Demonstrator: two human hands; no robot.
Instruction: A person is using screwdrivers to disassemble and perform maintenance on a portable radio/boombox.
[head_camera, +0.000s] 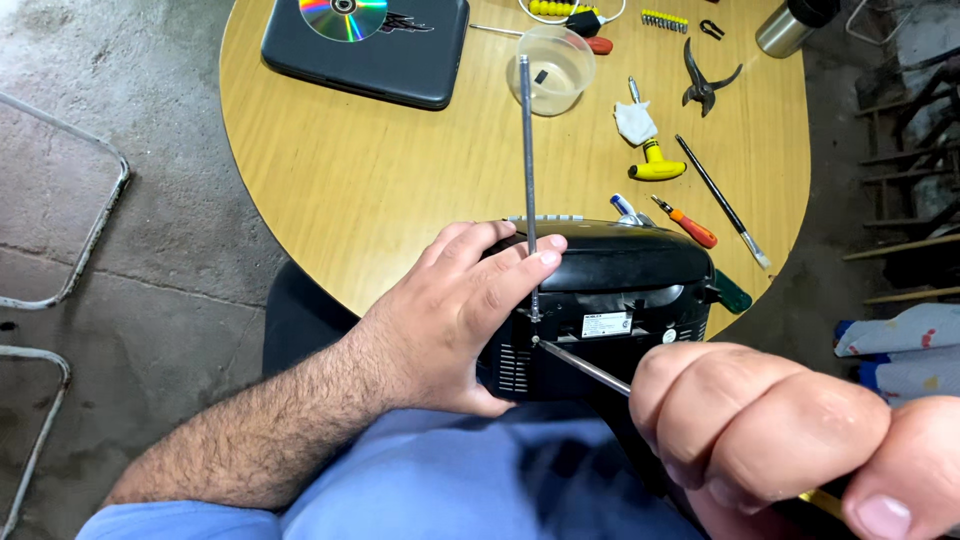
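Screwdriver (585, 368) tip sits right at the base of the radio's telescopic antenna (527, 180), and your right hand (790, 440) has its fingers wrapped tight round the handle. Your left hand (455, 315) clamps the black portable radio (610, 300) on your lap at the edge of the oval wooden table (400, 170), fingers curled over its top. Looks like you're working the antenna's fixing screw. Keep that blade square in the head and the radio pinned firm.

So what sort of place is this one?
Likely a home workshop or garage: rough concrete floor, a wooden table strewn with pliers and screwdrivers, and a black radio being worked on.
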